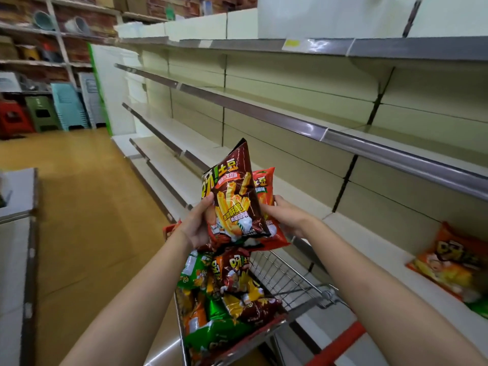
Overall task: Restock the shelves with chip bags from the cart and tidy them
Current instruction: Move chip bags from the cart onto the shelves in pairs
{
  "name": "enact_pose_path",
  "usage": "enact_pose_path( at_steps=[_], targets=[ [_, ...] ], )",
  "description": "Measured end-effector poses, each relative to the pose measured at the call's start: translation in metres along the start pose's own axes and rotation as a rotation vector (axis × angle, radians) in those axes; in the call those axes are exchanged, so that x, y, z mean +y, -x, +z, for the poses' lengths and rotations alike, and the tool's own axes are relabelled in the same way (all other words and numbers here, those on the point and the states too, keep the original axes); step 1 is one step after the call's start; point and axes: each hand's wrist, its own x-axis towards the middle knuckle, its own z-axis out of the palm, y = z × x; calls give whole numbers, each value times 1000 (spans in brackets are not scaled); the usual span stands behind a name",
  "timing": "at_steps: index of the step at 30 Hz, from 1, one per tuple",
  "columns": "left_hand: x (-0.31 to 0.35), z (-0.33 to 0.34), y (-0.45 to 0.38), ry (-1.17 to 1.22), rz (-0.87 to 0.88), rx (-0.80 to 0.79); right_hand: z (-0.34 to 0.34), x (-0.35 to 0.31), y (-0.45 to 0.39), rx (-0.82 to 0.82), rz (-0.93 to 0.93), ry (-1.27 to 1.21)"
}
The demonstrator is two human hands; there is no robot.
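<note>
Both hands are up over the cart (pixel 287 281), each closed on a bag of potato sticks. The left hand (pixel 196 228) grips the lower left edge of a dark brown chip bag (pixel 232 196), thumb lying across the front of the pack and the other fingers curled behind it out of sight. That bag stands upright with one top corner peaked high. Just behind it, overlapping and partly hidden, is a red chip bag (pixel 266 186), and the right hand (pixel 284 216) holds that one from its right side; the thumb reaches in between the two packs and the fingers wrap round the back, so how tightly they close I cannot tell. The two bags touch along most of their width.

Below the hands the wire cart is heaped with more chip bags (pixel 227 294) in green, orange and brown, lying every which way, some tipped over the near rim. The cart's red handle (pixel 338 344) shows at the bottom.

To the right run long cream shelves (pixel 290 107) with grey metal edging, tier above tier. On the lower shelf at the far right lies an orange chip bag (pixel 449 265), flat and slightly tilted, with a bit of a green pack (pixel 479 309) beside it. Stacked plastic stools (pixel 66 107) stand at the end of the aisle.
</note>
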Motion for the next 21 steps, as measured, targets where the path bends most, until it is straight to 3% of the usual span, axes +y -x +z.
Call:
enact_pose_path(
  at_steps=[7, 12, 21],
  targets=[
    [-21, 24, -20, -34, -67, -36, -42, 34, 34, 305, 5, -149],
    [-43, 40, -36, -263, -176, -44, -84, 63, 84, 481, 11, -236],
    [-85, 137, -42, -443, -200, -273, -130, 101, 179, 681, 72, -241]
  ],
)
